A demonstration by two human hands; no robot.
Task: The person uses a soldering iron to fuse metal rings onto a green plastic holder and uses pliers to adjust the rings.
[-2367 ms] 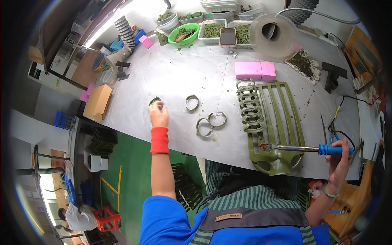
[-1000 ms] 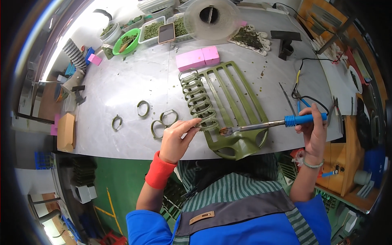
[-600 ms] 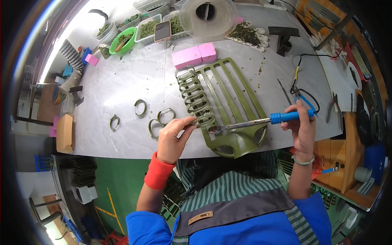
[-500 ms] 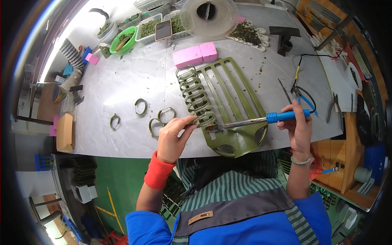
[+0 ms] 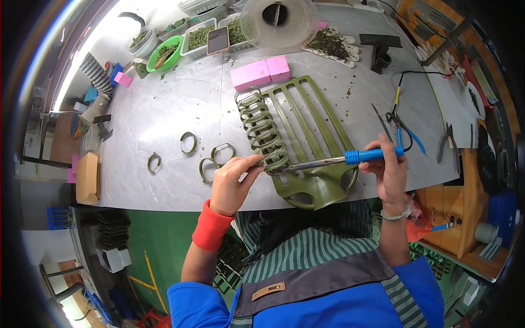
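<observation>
My right hand point(image 5: 389, 175) grips the blue handle of a soldering iron point(image 5: 356, 157). The iron's metal shaft points left, and its tip meets the near end of a row of toothed green rings point(image 5: 261, 130). My left hand point(image 5: 234, 183) is pinched on the green ring point(image 5: 278, 160) at that near end; its fingertips hide part of it. The rings stand along the left edge of a slotted olive-green plastic panel point(image 5: 320, 188), which lies flat on the table. Several loose toothed rings point(image 5: 188, 142) lie left of my left hand.
Two pink blocks point(image 5: 260, 74) sit behind the panel. Farther back are tubs of green pieces point(image 5: 199, 37), a green bowl point(image 5: 167, 53), a phone point(image 5: 218, 41), a clear round container point(image 5: 279, 33) and a stained glove point(image 5: 333, 48). Pliers point(image 5: 449, 143) and the iron's cable lie at right.
My right hand has shifted left and slightly down with the soldering iron, bringing its tip closer to the ring in my left hand. My left hand has stayed in place.
</observation>
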